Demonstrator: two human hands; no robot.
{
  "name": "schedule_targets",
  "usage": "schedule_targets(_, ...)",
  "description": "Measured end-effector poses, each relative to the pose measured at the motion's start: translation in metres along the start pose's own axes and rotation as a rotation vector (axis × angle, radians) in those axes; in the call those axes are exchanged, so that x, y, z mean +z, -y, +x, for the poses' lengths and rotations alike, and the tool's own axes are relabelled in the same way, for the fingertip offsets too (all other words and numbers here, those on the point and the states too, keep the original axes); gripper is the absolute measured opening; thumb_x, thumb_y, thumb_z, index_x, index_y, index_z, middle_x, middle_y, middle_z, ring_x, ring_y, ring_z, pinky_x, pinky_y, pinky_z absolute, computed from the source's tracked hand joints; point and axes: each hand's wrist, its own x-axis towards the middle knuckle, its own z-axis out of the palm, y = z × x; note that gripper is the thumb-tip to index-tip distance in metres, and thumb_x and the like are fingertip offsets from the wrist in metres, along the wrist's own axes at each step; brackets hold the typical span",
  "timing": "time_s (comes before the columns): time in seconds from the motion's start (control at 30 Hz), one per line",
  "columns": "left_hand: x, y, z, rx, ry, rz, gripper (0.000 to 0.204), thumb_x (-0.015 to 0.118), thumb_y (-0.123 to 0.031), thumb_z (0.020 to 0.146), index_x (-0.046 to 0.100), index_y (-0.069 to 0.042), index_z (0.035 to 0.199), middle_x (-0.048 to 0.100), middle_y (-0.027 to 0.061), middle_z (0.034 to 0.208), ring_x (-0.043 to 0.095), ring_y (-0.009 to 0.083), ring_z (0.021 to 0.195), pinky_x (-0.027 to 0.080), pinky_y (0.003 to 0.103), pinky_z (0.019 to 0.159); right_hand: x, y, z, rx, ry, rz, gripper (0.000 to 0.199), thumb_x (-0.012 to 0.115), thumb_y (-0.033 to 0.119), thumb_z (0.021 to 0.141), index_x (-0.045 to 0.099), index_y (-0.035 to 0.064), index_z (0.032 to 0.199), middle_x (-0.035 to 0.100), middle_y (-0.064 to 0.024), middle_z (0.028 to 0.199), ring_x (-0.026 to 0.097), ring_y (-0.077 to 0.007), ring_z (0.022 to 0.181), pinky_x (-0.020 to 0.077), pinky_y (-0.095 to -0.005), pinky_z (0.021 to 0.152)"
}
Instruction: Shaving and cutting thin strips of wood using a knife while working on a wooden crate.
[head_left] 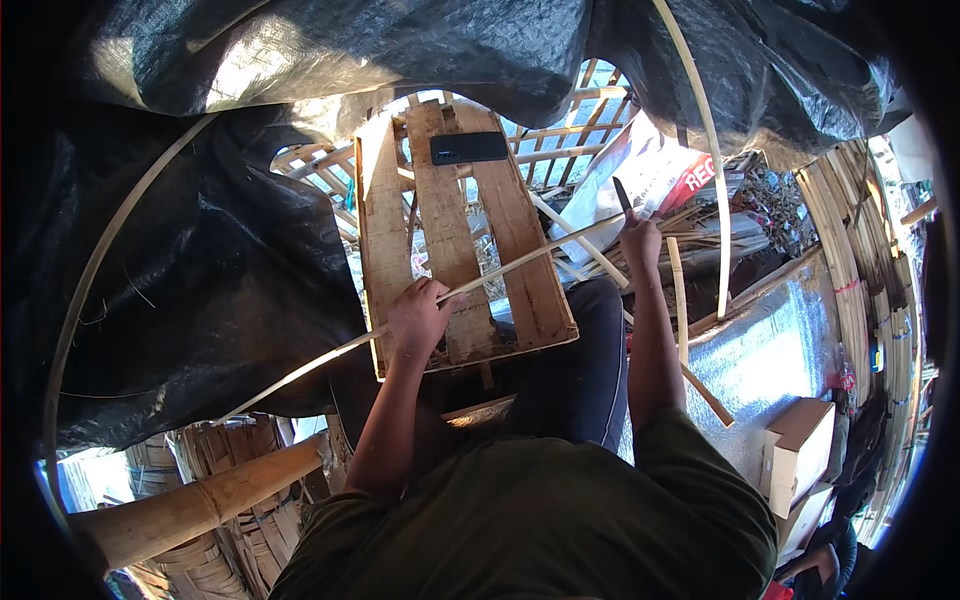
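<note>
Halfway-ish, going by looks: left hand [418, 318] fingers closed on bamboo strip [500, 268] lying across wooden pallet [450, 220]; right hand [640, 240] past pallet's right edge, gripping knife [621, 195]. Strip uncut so far; trimming probably left.

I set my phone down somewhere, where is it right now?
In the head view, the dark phone lies flat at the far end of the wooden pallet, ahead of the left hand gripping the bamboo strip.

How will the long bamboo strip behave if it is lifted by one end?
The strip is thin and long, so it would probably sag and flex. It looks light. The left hand presses it onto the wooden board; unsupported, it may whip about.
</note>
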Motion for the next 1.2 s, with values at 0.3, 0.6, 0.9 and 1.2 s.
schedule_targets(0.3, 0.003, 0.0, 0.001, -0.002, -0.002, 0.032, 0.032, 0.08, -0.04, 0.075, 0.062, -0.012, 0.077, 0.063, 0.0021, 0.074, 0.064, 0.0242, 0.067, 0.049, 0.037, 0.059, 0.015, -0.022, 0.004, 0.039, -0.248, 0.035, 0.037, 0.054, 0.027, 0.094, 0.07, -0.001, 0.076, 0.065, -0.0222, 0.065, 0.066, -0.0405, 0.062, 0.0529, -0.0487, 0.057)
schedule_targets(0.6, -0.001, -0.004, 0.003, -0.02, 0.01, 0.031, 0.033, 0.078, -0.041, 0.078, 0.063, -0.011, 0.077, 0.063, 0.0027, 0.074, 0.064, 0.0244, 0.067, 0.05, 0.038, 0.06, 0.01, -0.002, -0.006, -0.204, -0.017, -0.015, 0.03, 0.052, 0.019, 0.096, 0.066, 0.0007, 0.077, 0.066, -0.0189, 0.07, 0.067, -0.036, 0.064, 0.0524, -0.0464, 0.057)
schedule_targets(0.9, -0.001, -0.003, 0.008, -0.053, 0.086, 0.041, 0.034, 0.076, -0.041, 0.081, 0.065, -0.009, 0.081, 0.064, 0.0043, 0.076, 0.065, 0.0257, 0.068, 0.05, 0.038, 0.061, 0.025, -0.003, -0.027, -0.352, 0.042, 0.163, 0.031, 0.051, 0.019, 0.099, 0.064, -0.0003, 0.079, 0.061, -0.0254, 0.067, 0.062, -0.0472, 0.067, 0.0466, -0.0526, 0.056)
schedule_targets(1.2, 0.004, 0.0, 0.008, -0.043, 0.07, 0.039, 0.035, 0.077, -0.042, 0.08, 0.065, -0.009, 0.079, 0.065, 0.0045, 0.076, 0.065, 0.0253, 0.067, 0.049, 0.038, 0.059, 0.031, 0.002, -0.024, -0.589, -0.052, 0.234, 0.026, 0.052, 0.016, 0.098, 0.06, 0.0014, 0.079, 0.063, -0.0228, 0.065, 0.064, -0.0394, 0.058, 0.0494, -0.0482, 0.052)
